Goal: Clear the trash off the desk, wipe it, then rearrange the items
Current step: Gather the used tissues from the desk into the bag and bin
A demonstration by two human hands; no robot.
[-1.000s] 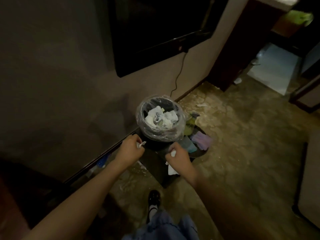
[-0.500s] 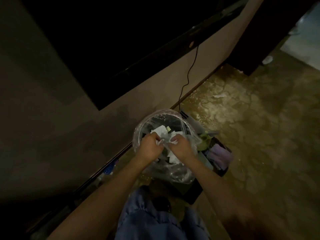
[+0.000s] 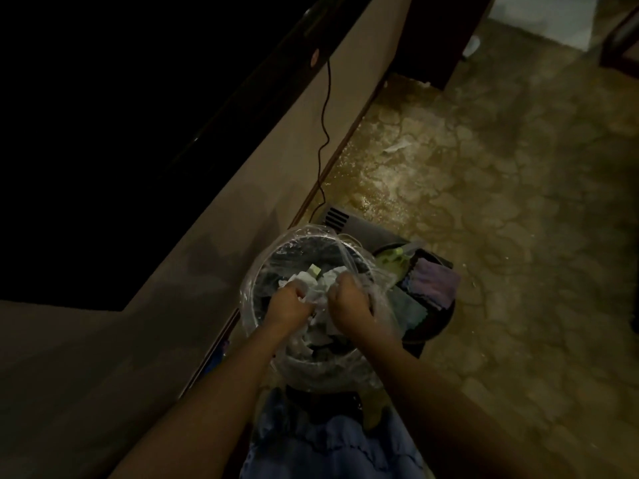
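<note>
A round trash bin (image 3: 262,267) lined with a clear plastic bag stands on the floor by the wall. Crumpled white paper trash (image 3: 320,285) lies inside it. Both my hands are down in the bin's mouth. My left hand (image 3: 288,300) is curled round white paper. My right hand (image 3: 347,302) is fisted over more crumpled paper beside the bag's loose right edge. What lies under the fists is hidden.
A dark round tub (image 3: 439,319) just right of the bin holds folded cloths, one purple (image 3: 434,283), and a green bottle (image 3: 394,259). A black cable (image 3: 323,108) hangs down the wall. Patterned floor (image 3: 501,202) stretches to the right; a paper scrap (image 3: 397,146) lies on it.
I have leaned in over the bin. Both hands, holding paper in front of the bin a second ago, went down into its mouth and stay there.
</note>
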